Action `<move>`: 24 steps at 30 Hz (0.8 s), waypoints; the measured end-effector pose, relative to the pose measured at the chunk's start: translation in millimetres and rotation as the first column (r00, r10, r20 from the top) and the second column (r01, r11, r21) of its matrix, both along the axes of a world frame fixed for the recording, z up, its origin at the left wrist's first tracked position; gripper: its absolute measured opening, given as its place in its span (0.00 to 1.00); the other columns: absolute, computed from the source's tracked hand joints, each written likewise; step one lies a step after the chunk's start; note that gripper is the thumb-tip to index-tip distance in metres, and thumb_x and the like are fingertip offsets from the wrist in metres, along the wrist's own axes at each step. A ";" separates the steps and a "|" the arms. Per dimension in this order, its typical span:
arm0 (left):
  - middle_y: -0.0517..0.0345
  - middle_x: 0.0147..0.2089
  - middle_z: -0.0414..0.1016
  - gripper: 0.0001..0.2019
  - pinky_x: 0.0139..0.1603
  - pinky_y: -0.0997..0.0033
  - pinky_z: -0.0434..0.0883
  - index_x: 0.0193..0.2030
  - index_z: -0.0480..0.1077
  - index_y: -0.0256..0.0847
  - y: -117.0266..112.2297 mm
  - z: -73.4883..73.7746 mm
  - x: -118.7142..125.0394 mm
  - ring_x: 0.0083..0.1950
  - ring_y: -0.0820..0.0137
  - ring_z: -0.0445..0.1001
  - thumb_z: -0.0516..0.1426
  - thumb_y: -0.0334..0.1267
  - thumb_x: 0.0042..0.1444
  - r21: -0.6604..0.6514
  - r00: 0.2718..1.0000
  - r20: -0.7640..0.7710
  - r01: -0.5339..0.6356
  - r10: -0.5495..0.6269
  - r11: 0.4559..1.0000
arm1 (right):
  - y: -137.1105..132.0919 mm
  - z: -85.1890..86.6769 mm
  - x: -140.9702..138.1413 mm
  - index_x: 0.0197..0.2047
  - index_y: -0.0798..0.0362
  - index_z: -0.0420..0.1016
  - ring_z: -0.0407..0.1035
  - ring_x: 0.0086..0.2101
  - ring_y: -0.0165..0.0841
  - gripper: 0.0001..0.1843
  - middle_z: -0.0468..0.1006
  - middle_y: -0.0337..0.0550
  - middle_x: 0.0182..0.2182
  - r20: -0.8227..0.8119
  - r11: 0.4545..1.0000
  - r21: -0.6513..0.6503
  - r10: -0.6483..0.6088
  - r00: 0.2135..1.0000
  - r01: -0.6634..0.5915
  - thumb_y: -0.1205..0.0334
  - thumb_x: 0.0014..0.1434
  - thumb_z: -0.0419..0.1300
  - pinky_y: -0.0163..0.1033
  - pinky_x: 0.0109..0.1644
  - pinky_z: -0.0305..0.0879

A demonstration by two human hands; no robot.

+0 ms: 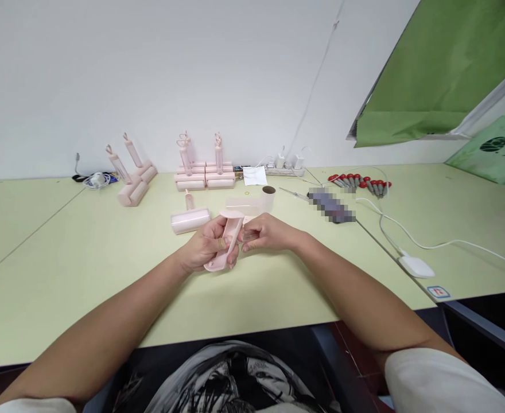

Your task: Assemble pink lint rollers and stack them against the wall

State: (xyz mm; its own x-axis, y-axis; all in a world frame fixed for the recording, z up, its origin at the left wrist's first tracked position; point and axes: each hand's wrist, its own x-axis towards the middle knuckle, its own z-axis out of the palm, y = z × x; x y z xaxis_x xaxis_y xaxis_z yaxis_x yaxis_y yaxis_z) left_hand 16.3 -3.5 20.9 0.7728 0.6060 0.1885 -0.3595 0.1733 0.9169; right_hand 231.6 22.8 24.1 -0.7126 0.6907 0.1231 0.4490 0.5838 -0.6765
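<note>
From the head view, a pale yellow-green tabletop (84, 269) is stretching away to a plain white wall (170, 69), with a seam running across it at the left and another dividing it from a second slab on the right. Above its middle, the left hand (203, 248) is closing around a pink roller handle (230, 240), which is slanting up and away from the person, just clear of the surface. The right hand (266, 232) is pinching its fingertips together right beside the handle's upper part; whether it is gripping the handle itself or some clear piece cannot be told. Just beyond the hands, a finished pink lint roller (190, 221) is lying flat, and a translucent tube (252, 205) is lying near it. Further back, stacked pink rollers (205, 175) are sitting against the wall, with a looser group of rollers (134, 180) to their left. A white paper slip (255, 175) and a power strip (284, 170) are lying beside the stack. On the right slab, red-handled screwdrivers (360, 183) are lying in a row, and a white cable (450, 245) is trailing to a white puck (416, 267). A green cloth (442, 69) is hanging at the upper right.
</note>
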 end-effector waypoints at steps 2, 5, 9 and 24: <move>0.59 0.23 0.72 0.18 0.24 0.72 0.71 0.40 0.67 0.37 1.3 0.4 -0.1 0.21 0.72 0.71 0.66 0.46 0.52 -0.009 1.000 0.006 0.010 -0.010 1.000 | 0.3 -0.4 -2.6 0.25 0.54 0.69 0.51 0.24 0.26 0.21 0.57 0.31 0.20 -0.010 1.000 0.016 0.006 1.000 -0.006 0.46 0.52 0.67 0.35 0.29 0.46; 0.59 0.23 0.71 0.17 0.24 0.72 0.71 0.39 0.67 0.36 1.4 1.8 -1.2 0.21 0.72 0.72 0.66 0.45 0.53 -0.009 0.999 -0.018 0.033 -0.033 0.999 | 2.5 -2.4 -5.0 0.24 0.54 0.67 0.53 0.25 0.27 0.21 0.59 0.32 0.21 -0.011 0.999 0.029 0.027 1.000 -0.027 0.46 0.52 0.67 0.35 0.29 0.47; 0.59 0.31 0.72 0.16 0.23 0.72 0.72 0.38 0.66 0.37 -5.2 10.3 -8.8 0.22 0.75 0.71 0.67 0.41 0.51 -0.013 0.998 0.066 -0.017 0.018 1.000 | 15.2 -5.4 7.8 0.20 0.53 0.58 0.51 0.24 0.26 0.26 0.56 0.31 0.20 -0.031 0.994 0.086 -0.064 0.997 0.066 0.46 0.52 0.67 0.34 0.29 0.46; 0.61 0.34 0.73 0.20 0.19 0.77 0.66 0.46 0.68 0.42 15.1 6.6 -16.4 0.23 0.75 0.71 0.65 0.48 0.51 0.156 0.793 -0.283 -0.517 0.540 0.842 | 6.3 -20.5 -3.9 0.39 0.52 0.78 0.55 0.64 0.51 0.15 0.67 0.54 0.63 0.245 0.984 0.173 0.000 0.969 -0.043 0.48 0.59 0.63 0.54 0.64 0.56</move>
State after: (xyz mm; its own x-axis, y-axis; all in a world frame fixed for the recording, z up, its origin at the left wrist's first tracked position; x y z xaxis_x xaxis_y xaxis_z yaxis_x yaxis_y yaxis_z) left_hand 0.0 11.6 27.5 0.3601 0.9313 0.0545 -0.0797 -0.0275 0.9964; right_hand 227.7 29.1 3.6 -0.7504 0.6580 0.0623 0.5733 0.6949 -0.4340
